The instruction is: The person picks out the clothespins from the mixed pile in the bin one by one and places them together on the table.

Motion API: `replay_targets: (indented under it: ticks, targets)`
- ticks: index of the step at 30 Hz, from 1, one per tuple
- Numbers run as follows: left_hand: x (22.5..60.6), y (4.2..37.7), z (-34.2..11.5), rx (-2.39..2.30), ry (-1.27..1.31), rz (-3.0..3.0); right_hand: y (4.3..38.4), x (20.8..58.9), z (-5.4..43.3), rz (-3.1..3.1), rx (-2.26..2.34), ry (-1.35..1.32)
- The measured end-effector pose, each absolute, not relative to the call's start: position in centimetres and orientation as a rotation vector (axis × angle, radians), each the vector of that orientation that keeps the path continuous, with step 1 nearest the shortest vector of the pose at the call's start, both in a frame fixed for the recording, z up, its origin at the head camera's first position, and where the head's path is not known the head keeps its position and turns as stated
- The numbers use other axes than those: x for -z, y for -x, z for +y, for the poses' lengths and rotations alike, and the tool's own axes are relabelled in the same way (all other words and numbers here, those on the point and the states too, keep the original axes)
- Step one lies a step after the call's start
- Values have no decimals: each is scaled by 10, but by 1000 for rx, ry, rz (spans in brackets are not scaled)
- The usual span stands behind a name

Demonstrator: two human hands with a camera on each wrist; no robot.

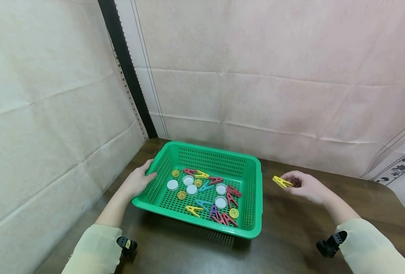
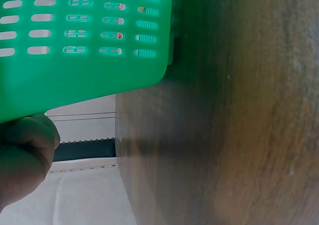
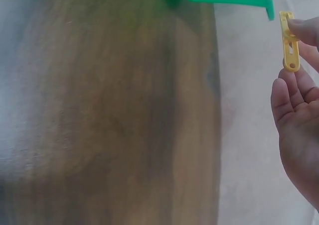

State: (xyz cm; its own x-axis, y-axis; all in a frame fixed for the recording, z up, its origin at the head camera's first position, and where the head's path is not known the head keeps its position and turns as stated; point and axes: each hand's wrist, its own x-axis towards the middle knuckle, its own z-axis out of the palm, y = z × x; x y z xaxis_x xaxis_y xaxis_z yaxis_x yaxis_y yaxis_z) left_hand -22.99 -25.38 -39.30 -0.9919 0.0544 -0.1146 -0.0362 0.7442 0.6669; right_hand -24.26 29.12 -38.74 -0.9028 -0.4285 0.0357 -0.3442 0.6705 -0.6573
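Observation:
A green plastic basket with slotted sides stands on the brown table, holding red, yellow, blue and purple clothespins among white and yellow bottle caps. My left hand grips the basket's left rim, thumb over the inner side; in the left wrist view the curled fingers show at the rim. To the right of the basket, my right hand pinches a yellow clothespin between thumb and fingers, above the table. The right wrist view shows the same yellow clothespin upright at the fingertips.
The wooden table reaches a cloth-covered wall at the back and another covered wall on the left. A dark strip runs down their corner. Black wrist cameras sit at both cuffs.

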Motion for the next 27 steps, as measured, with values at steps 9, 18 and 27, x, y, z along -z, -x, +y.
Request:
replay_targets:
  ticks: [9,18,27]
  targets:
    - [392,230,-254,-1069,-10,2812,235,413,300,2770,1092,556]
    - [393,230,-254,-1064,-11,2817,223,442,306,2822,1131,468]
    - [395,231,-255,-1066,-4,2814,220,464,305,2961,1067,414]
